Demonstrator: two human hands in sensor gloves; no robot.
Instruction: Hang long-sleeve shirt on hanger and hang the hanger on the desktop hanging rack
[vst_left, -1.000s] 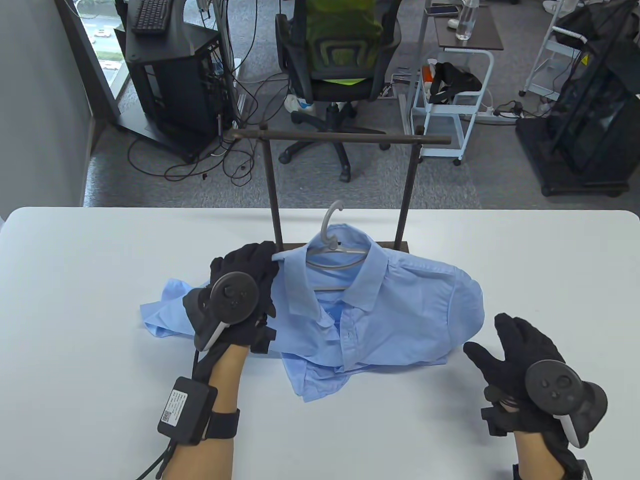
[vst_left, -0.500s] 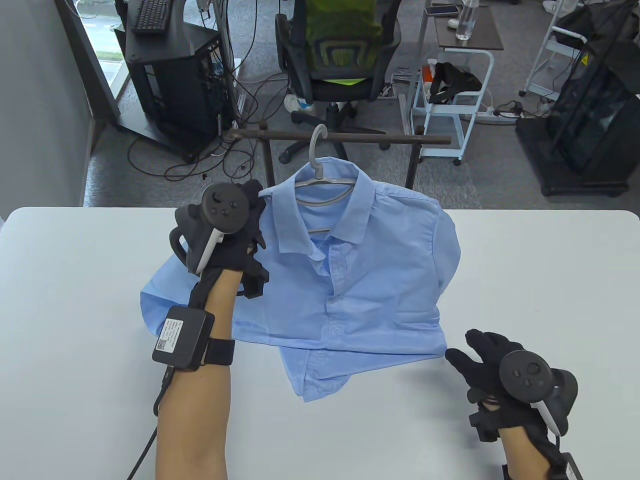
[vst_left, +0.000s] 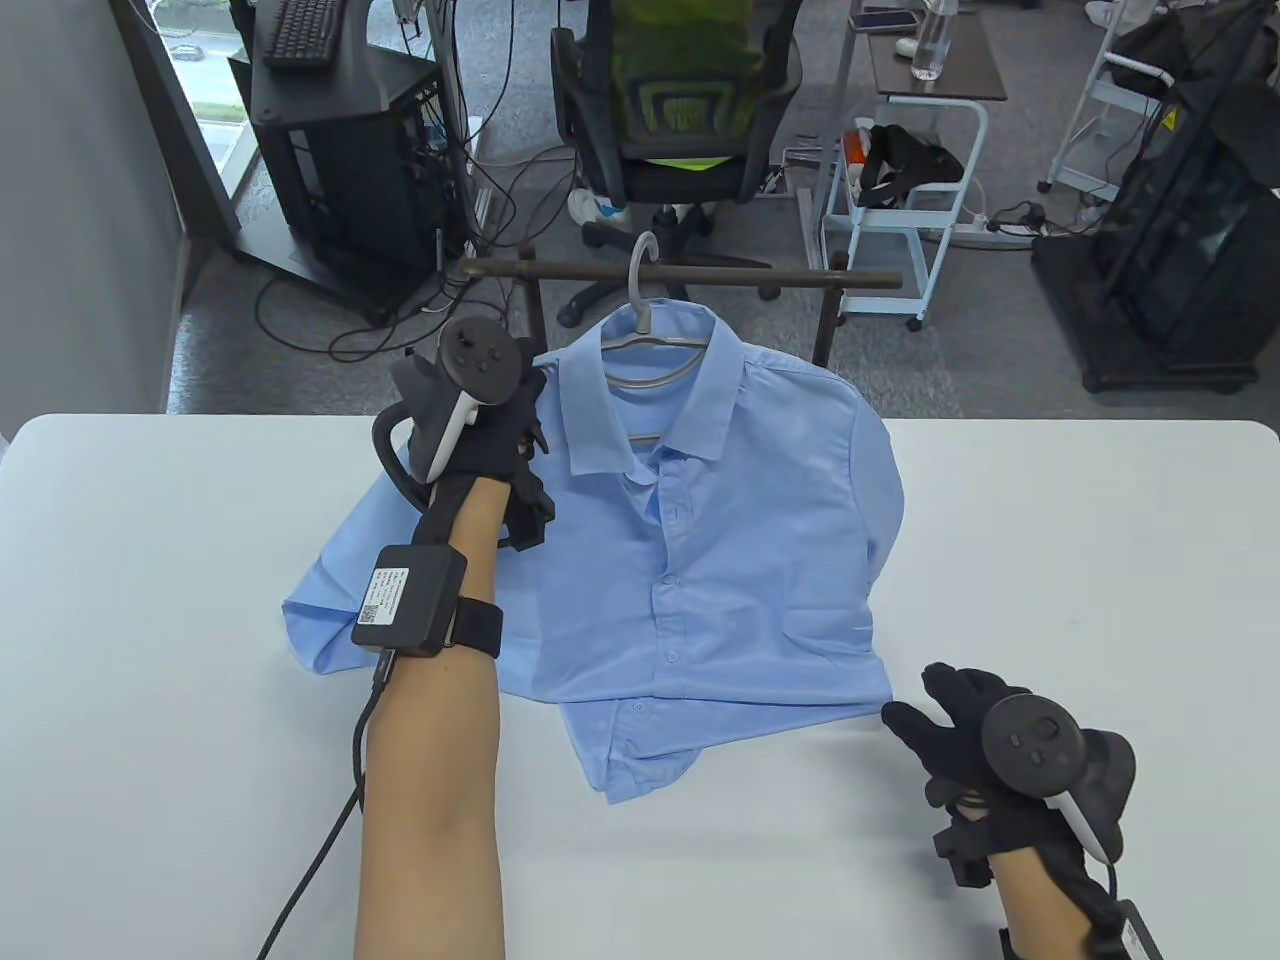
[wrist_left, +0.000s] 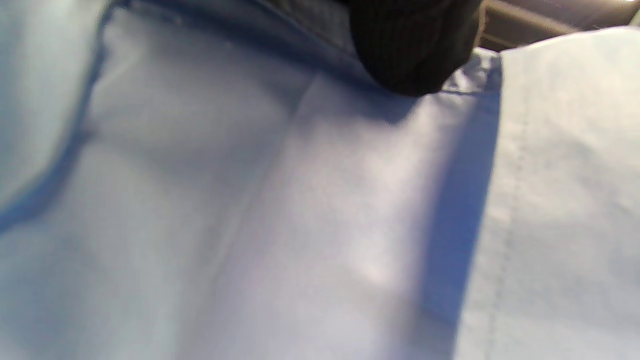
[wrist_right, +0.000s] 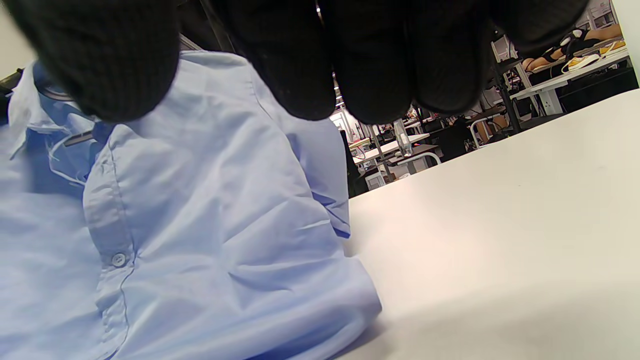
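A light blue long-sleeve shirt (vst_left: 700, 520) is on a grey plastic hanger (vst_left: 650, 345), lifted upright above the table. The hanger's hook (vst_left: 638, 262) reaches the dark bar of the desktop rack (vst_left: 760, 272); whether it rests on the bar I cannot tell. My left hand (vst_left: 500, 420) grips the shirt's left shoulder, where the hanger's end lies under the cloth. A gloved fingertip (wrist_left: 415, 50) presses on the blue fabric (wrist_left: 300, 210). My right hand (vst_left: 960, 730) rests near the shirt's lower right hem, fingers relaxed and holding nothing. Its fingers (wrist_right: 300, 55) hang above the shirt (wrist_right: 175, 225).
The shirt's tail and a sleeve (vst_left: 330, 600) still lie on the white table (vst_left: 1100, 560). The rack's two posts (vst_left: 825, 330) stand behind the shirt. Beyond the table are an office chair (vst_left: 680, 130), a computer stand (vst_left: 340, 170) and a white cart (vst_left: 900, 190).
My left hand has raised the shirt and hanger off the table, up and back to the rack's bar. The right hand has drawn back slightly toward the table's near edge.
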